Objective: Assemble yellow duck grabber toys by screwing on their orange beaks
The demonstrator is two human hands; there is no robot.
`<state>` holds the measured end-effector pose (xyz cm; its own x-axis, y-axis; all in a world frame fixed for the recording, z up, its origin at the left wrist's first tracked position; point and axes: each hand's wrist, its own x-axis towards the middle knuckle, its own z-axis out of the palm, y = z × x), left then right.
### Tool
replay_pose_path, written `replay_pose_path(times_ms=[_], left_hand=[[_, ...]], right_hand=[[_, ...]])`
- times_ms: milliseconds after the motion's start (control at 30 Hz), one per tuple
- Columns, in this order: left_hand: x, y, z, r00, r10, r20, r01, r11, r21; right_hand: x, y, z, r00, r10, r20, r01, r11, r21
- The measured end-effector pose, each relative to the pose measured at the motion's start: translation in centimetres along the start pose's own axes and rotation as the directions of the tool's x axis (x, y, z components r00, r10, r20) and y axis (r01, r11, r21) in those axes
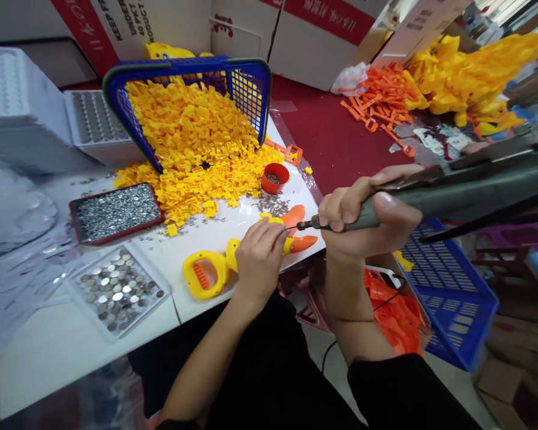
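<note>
My right hand (363,209) is wrapped round a green electric screwdriver (394,200), which lies nearly level. Its thin bit points left and meets the fingertips of my left hand (259,251). That hand is closed over the middle of a yellow plastic toy (205,276) with a loop handle and orange claw-like ends (303,243). The toy lies at the table's front edge, its middle hidden by my fingers. Just beyond it are loose small screws (273,206) and a red cup (275,179) with more screws inside.
A blue basket (188,67) spills yellow parts (192,131) over the table. To the left are a red tray of metal pieces (116,212), a clear tray of button cells (116,286) and stacked white trays (27,107). A blue crate (452,304) and a box of orange parts (397,316) stand low right.
</note>
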<state>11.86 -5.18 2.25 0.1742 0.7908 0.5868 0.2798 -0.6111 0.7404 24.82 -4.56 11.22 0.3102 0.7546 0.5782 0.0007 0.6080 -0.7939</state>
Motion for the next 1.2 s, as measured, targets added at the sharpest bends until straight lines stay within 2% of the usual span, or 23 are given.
replay_pose_path(times_ms=[100,400,567,700,933,1067,1200], left_hand=[[-0.2,0.0,0.1,1.0,0.009,-0.013,-0.009,1.0,0.002],[-0.8,-0.3,0.0,0.997,0.066,0.027,-0.068,0.996,0.057],[-0.9,-0.4,0.2,0.997,0.063,0.052,-0.066,0.996,0.06],[-1.0,-0.5,0.2,0.996,0.083,0.04,-0.086,0.993,0.081],[-1.1,-0.5,0.1,0.995,0.097,0.029,-0.1,0.99,0.102],[-1.1,-0.5,0.2,0.997,0.068,0.035,-0.071,0.993,0.096],[-1.3,-0.6,0.2,0.997,0.045,0.057,-0.05,0.995,0.091]], right_hand=[[0.0,-0.3,-0.5,1.0,-0.004,0.024,0.004,1.0,0.004],[-0.2,-0.3,-0.1,1.0,0.019,0.014,-0.019,1.0,0.019],[-0.1,-0.2,-0.8,1.0,0.009,-0.022,-0.009,1.0,-0.012],[-0.2,-0.1,-0.9,1.0,0.005,0.001,-0.005,0.999,-0.035],[-0.2,-0.6,0.2,0.993,0.076,-0.093,-0.077,0.997,-0.01],[-0.3,-0.5,-0.5,0.992,0.046,-0.117,-0.059,0.992,-0.107],[-0.4,-0.2,-1.5,0.998,0.027,-0.054,-0.034,0.992,-0.124]])
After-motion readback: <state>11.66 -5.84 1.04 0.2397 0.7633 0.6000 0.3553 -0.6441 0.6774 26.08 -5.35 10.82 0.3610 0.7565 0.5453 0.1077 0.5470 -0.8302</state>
